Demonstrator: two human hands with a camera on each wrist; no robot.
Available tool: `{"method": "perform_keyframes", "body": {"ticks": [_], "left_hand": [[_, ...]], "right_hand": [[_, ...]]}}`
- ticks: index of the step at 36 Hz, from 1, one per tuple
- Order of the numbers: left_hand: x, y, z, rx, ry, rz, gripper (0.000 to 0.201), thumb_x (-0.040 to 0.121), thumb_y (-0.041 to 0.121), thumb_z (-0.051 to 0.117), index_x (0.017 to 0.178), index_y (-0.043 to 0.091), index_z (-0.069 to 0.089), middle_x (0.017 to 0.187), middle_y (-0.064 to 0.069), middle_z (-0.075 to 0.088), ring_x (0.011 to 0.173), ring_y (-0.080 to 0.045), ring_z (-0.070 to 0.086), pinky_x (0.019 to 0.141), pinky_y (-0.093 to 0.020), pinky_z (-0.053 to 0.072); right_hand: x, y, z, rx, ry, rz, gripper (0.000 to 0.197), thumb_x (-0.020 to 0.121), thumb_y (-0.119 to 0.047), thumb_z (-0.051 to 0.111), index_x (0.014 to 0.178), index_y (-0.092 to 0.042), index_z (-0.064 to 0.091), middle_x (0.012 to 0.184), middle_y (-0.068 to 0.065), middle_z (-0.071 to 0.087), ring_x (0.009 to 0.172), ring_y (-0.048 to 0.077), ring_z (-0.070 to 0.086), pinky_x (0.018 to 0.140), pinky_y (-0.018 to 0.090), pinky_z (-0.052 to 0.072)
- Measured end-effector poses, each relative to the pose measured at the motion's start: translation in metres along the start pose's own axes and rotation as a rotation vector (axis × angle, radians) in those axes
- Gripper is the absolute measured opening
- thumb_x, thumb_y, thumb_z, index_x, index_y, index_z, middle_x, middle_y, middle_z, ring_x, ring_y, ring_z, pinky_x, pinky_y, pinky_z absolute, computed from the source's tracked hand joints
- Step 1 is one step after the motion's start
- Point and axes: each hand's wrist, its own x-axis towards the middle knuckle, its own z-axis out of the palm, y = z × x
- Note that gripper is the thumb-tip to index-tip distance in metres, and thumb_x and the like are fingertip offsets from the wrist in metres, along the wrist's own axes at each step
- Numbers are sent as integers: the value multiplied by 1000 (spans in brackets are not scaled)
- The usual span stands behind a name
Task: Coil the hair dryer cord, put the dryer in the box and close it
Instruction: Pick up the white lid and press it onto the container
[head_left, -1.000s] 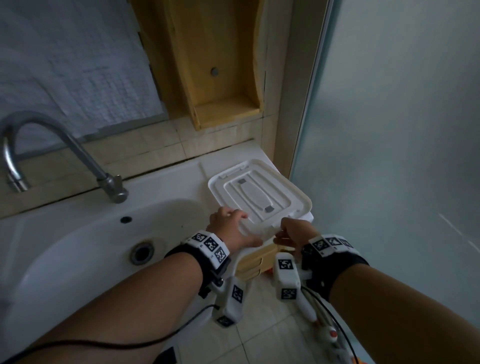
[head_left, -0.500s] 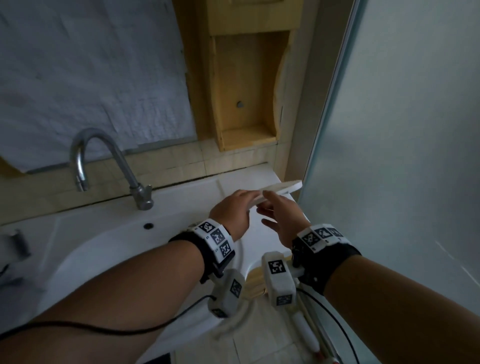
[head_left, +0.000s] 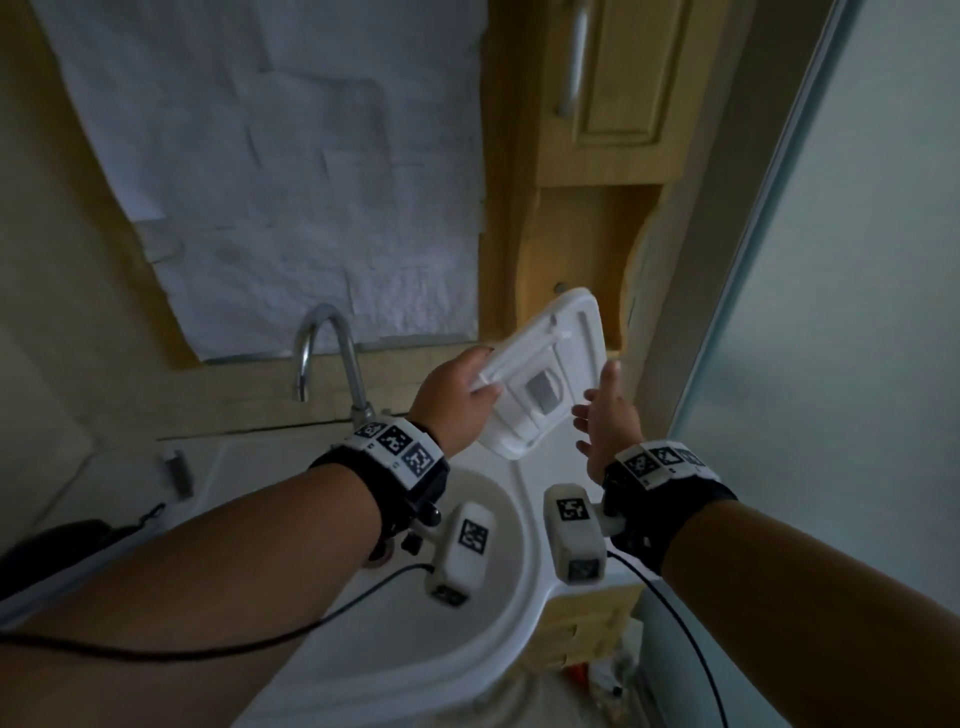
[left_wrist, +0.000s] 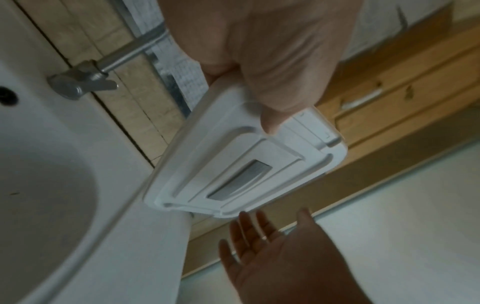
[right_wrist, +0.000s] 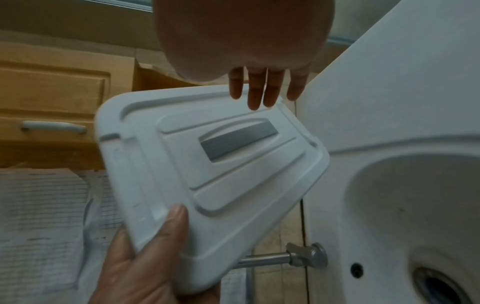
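Note:
The white box lid (head_left: 563, 358) is lifted and tilted on edge above the sink's right corner, its grey recessed handle (head_left: 543, 397) facing me. My left hand (head_left: 457, 405) grips its left edge, thumb over the top face (left_wrist: 272, 115) and fingers behind. My right hand (head_left: 605, 415) hovers by the right edge with fingers straight (right_wrist: 259, 90); I cannot tell if they touch it. The lid (right_wrist: 207, 164) fills the right wrist view, with the left hand (right_wrist: 145, 257) below it. The box itself is not visible. A dark object with a cord (head_left: 57, 545) lies at the far left.
A chrome faucet (head_left: 332, 353) stands behind the white basin (head_left: 415, 613). A wooden wall cabinet (head_left: 597, 104) with an open niche hangs just behind the lid. A frosted glass door (head_left: 857, 312) closes off the right side. A small grey item (head_left: 176, 470) lies on the left counter.
The lid lay flat on the box with both hands at its front edge. The left hand has since lifted and tilted it, and the right hand has let go.

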Motion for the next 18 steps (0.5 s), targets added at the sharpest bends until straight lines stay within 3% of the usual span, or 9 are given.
{"method": "perform_keyframes", "body": {"ticks": [2,4,7,8,11,12,15,18], "left_hand": [[1,6,-13,-92,37,-19,29,91,15,59,120,17,61,105,-1,67,93,-17,62,77,-21,43],[1,12,-29,-185,74,-39,27,90,15,60,117,19,62,100,2,66,90,-16,63,76,-22,45],[3,17,-54,-280,137,-46,24,88,17,62,112,23,62,98,3,69,89,-16,65,78,-27,52],[3,18,-63,-313,165,-47,22,88,17,63,108,26,63,96,4,69,88,-15,66,79,-29,52],[5,16,-89,-423,256,-68,17,83,17,65,94,30,64,90,8,69,86,-15,65,79,-29,51],[4,14,-96,-457,280,-80,16,80,19,66,90,31,65,90,7,69,88,-18,65,81,-31,51],[1,6,-112,-570,326,-127,18,78,16,63,88,30,66,94,3,71,90,-21,65,82,-37,52],[-6,-6,-124,-678,360,-169,23,86,5,59,96,24,66,98,-3,70,88,-23,64,73,-32,52]], "right_hand": [[3,-7,4,-60,36,-11,82,86,-73,21,109,-5,60,92,10,59,91,27,55,99,51,44],[6,-16,7,-81,45,-11,72,90,-68,23,96,-6,59,81,9,54,85,28,53,95,48,46],[14,-27,9,-81,28,6,53,92,-56,36,116,-13,54,78,2,47,75,23,49,77,42,45],[18,-28,10,-51,21,14,55,90,-57,40,120,-13,53,83,2,48,76,23,49,76,41,44],[27,-30,12,-7,13,18,70,87,-61,42,130,-7,50,108,7,53,100,27,51,100,48,41],[28,-31,14,3,16,6,69,87,-61,43,129,-7,51,112,10,55,105,29,53,103,50,39],[21,-35,25,66,-66,10,58,87,-59,47,124,-15,54,124,13,58,116,30,54,104,50,39],[10,-37,42,181,-205,27,38,88,-46,54,117,-22,58,123,4,62,110,25,59,97,43,47]]}}
